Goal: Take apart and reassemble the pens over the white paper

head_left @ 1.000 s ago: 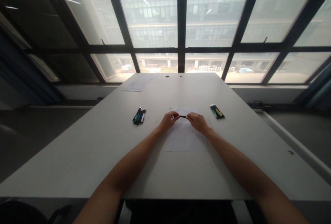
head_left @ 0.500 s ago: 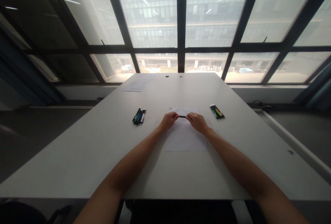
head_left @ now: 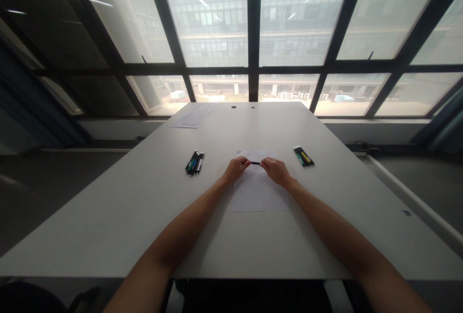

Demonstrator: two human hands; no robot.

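Left hand [head_left: 238,168] and right hand [head_left: 277,170]: gripping slim black item [head_left: 255,163].
Fingers [head_left: 246,160] are pinching it from either side over white paper [head_left: 260,197]; left pen group [head_left: 195,162] and right pen group [head_left: 304,156] are lying on counter [head_left: 144,216].

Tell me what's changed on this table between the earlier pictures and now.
Nothing has visibly moved, and nothing was taken hold of or let go. The left hand and right hand still hold the black pen between them over the white paper; the left pen pile and right pen pile lie as before.
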